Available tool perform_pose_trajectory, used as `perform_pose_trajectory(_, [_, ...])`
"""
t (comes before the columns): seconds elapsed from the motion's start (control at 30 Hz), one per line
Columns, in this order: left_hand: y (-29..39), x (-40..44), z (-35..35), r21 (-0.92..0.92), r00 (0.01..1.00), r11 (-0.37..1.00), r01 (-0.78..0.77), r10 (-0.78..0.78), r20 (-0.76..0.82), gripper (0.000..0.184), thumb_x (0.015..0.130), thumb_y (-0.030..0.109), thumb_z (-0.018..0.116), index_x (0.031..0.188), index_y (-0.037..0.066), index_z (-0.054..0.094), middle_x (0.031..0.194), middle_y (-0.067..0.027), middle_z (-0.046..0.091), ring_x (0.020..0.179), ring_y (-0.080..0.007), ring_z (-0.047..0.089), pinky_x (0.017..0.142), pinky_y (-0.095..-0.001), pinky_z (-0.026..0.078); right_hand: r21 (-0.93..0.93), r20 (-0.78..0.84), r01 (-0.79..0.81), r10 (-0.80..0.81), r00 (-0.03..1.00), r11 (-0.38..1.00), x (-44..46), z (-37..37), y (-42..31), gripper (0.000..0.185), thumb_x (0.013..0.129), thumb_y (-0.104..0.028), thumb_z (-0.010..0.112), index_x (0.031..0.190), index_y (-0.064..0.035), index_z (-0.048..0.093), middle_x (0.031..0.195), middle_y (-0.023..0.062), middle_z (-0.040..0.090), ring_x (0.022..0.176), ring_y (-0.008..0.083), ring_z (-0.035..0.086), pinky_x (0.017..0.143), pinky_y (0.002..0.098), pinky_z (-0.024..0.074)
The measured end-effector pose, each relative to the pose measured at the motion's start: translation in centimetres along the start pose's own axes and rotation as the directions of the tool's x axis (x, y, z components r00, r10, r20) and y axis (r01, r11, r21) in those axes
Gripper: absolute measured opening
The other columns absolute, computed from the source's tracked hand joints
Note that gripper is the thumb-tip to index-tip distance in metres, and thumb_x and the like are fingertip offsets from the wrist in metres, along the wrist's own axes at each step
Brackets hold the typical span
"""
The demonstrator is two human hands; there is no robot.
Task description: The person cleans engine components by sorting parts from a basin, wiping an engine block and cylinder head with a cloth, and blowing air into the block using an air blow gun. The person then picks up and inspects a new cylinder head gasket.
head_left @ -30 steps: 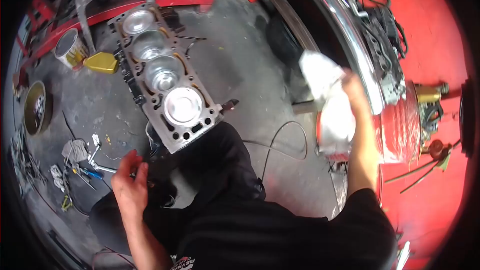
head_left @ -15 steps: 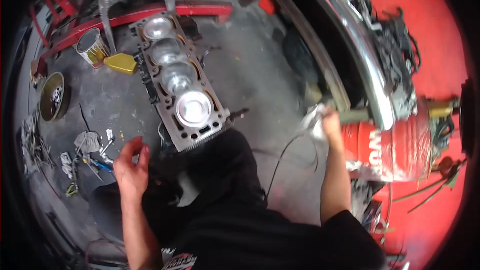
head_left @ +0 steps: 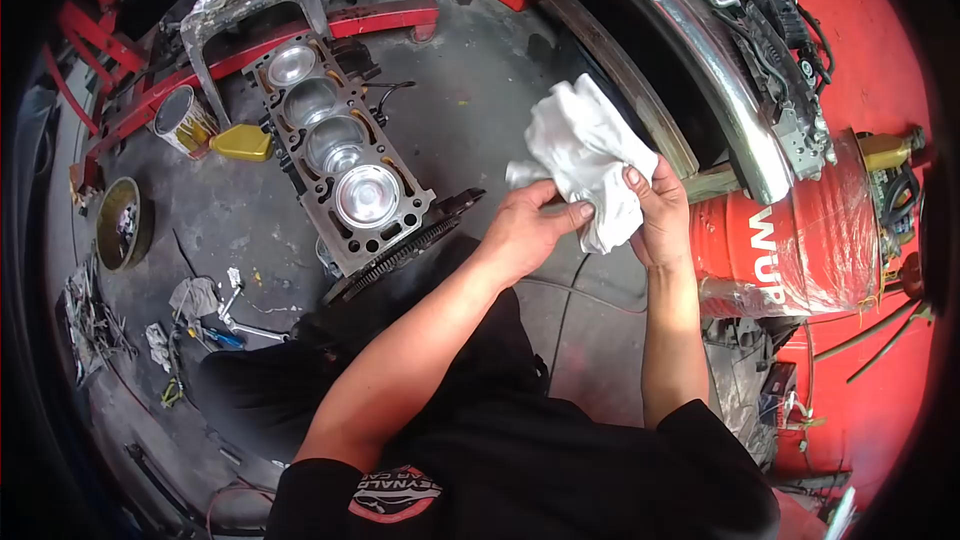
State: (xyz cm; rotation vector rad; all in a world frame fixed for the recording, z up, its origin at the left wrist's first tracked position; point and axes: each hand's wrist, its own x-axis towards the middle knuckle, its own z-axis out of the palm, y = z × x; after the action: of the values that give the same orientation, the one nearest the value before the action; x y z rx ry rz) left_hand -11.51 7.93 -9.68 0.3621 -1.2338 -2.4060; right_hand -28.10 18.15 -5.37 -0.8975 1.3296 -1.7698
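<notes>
A crumpled white rag (head_left: 580, 135) is held up in front of me between both hands. My left hand (head_left: 528, 230) pinches its lower left part between thumb and fingers. On the right side, my right hand (head_left: 660, 215) grips the cloth with the thumb pressed on it. To the left of the hands stands an engine block (head_left: 325, 155) with its cylinder bores and shiny piston tops facing up. A toothed flywheel ring (head_left: 405, 255) shows at its near end, close to my knees.
A yellow bottle (head_left: 243, 142) and a stained can (head_left: 183, 118) stand left of the block. Further left are a round pan (head_left: 122, 225) and a wrench (head_left: 245, 325). A chrome bumper (head_left: 725, 90) and a red drum (head_left: 790, 250) bound the right side.
My right hand has brought the rag up from the right toward the middle. My left hand has crossed over from the lower left and taken hold of the rag.
</notes>
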Motion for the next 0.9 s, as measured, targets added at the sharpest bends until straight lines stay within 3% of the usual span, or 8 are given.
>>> perform_pose_trajectory(0.07, [0.7, 0.3, -0.5, 0.668, 0.989, 0.742, -0.056, 0.131, -0.062, 0.038, 0.095, 0.038, 0.063, 0.107, 0.002, 0.07, 0.103, -0.0206, 0.071, 0.095, -0.0338, 0.067, 0.085, -0.04, 0.051, -0.131, -0.143, 0.007, -0.026, 0.989, 0.991, -0.5, -0.9, 0.5, 0.023, 0.099, -0.015, 0.063, 0.118, -0.0003, 0.063, 0.107, 0.0058, 0.072, 0.099, 0.0125, 0.064, 0.087, 0.0285, 0.051])
perform_pose_trajectory(0.17, [2.7, -0.1, -0.8, 0.844, 0.989, 0.517, 0.139, -0.023, -0.148, 0.032, 0.095, 0.035, 0.06, 0.096, 0.006, 0.073, 0.091, -0.0178, 0.071, 0.086, -0.0368, 0.066, 0.079, -0.0429, 0.052, -0.169, -0.227, 0.029, -0.067, 0.972, 0.985, -0.7, -1.5, 0.6, 0.023, 0.099, -0.019, 0.064, 0.113, -0.0003, 0.066, 0.103, 0.0043, 0.072, 0.094, 0.0108, 0.064, 0.082, 0.0262, 0.0502])
perform_pose_trajectory(0.3, [1.6, 1.1, -1.2, 0.967, 0.979, 0.253, 0.019, 0.191, -0.069, 0.028, 0.098, 0.031, 0.061, 0.093, 0.006, 0.073, 0.084, -0.0158, 0.07, 0.075, -0.0294, 0.065, 0.075, -0.0388, 0.052, -0.075, -0.479, -0.143, 0.09, 0.873, 0.987, -0.4, -2.4, -0.4, 0.022, 0.099, -0.027, 0.064, 0.107, -0.0066, 0.067, 0.092, -0.0008, 0.068, 0.08, 0.0104, 0.06, 0.078, 0.0262, 0.0483])
perform_pose_trajectory(0.33, [0.1, 2.0, -1.9, 0.877, 0.987, 0.477, -0.046, 0.16, -0.035, 0.03, 0.098, 0.032, 0.059, 0.092, 0.006, 0.072, 0.086, -0.0174, 0.07, 0.08, -0.0336, 0.067, 0.076, -0.0423, 0.053, -0.134, -0.58, -0.192, 0.08, 0.811, 0.972, 0.4, -4.4, -2.3, 0.024, 0.098, -0.034, 0.062, 0.098, -0.0111, 0.066, 0.081, -0.0034, 0.062, 0.073, 0.0096, 0.056, 0.066, 0.0255, 0.0446])
perform_pose_trajectory(0.57, [-0.8, -2.1, -1.9, 0.951, 0.995, 0.298, -0.078, -0.029, 0.091, 0.031, 0.091, 0.034, 0.064, 0.096, 0.004, 0.067, 0.089, -0.0214, 0.068, 0.091, -0.0425, 0.066, 0.081, -0.051, 0.052, -0.672, -0.484, 0.097, -0.535, 0.693, 0.734, -3.0, -35.1, -0.8, 0.045, 0.097, -0.035, 0.055, 0.129, -0.0032, 0.059, 0.122, 0.0106, 0.062, 0.104, 0.0237, 0.059, 0.083, 0.0343, 0.047])
perform_pose_trajectory(0.7, [-4.5, -6.9, -5.5, 0.94, 0.983, 0.34, 0.038, -0.182, 0.026, 0.034, 0.09, 0.035, 0.067, 0.103, 0.004, 0.067, 0.092, -0.0201, 0.07, 0.095, -0.04, 0.066, 0.084, -0.0499, 0.051, -0.921, -0.297, -0.377, 0.445, 0.845, 0.099, -7.5, -23.3, 14.8, 0.037, 0.096, -0.021, 0.058, 0.126, 0.0008, 0.062, 0.12, 0.013, 0.067, 0.11, 0.0248, 0.063, 0.096, 0.0378, 0.0493])
perform_pose_trajectory(0.77, [-5.9, -8.8, -6.0, 0.883, 0.976, 0.422, 0.206, -0.155, -0.154, 0.046, 0.088, 0.032, 0.071, 0.126, 0.008, 0.061, 0.103, -0.0221, 0.069, 0.1, -0.0391, 0.066, 0.089, -0.0481, 0.051, -0.404, -0.334, -0.384, 0.256, 0.907, 0.831, -8.6, -21.9, 19.4, 0.039, 0.098, -0.017, 0.056, 0.13, 0.0055, 0.056, 0.122, 0.0136, 0.065, 0.109, 0.0238, 0.062, 0.095, 0.0364, 0.0497])
perform_pose_trajectory(0.9, [-7.9, -7.7, -1.9, 0.767, 0.955, 0.611, -0.195, 0.297, 0.007, 0.082, 0.083, 0.018, 0.077, 0.154, 0.011, 0.035, 0.124, -0.0214, 0.06, 0.112, -0.0406, 0.058, 0.094, -0.0479, 0.048, -0.129, -0.509, -0.418, 0.302, 0.806, 0.899, -5.1, -1.0, 8.7, 0.026, 0.101, -0.014, 0.056, 0.122, 0.0014, 0.056, 0.11, 0.0074, 0.065, 0.102, 0.0151, 0.06, 0.089, 0.0298, 0.0482])
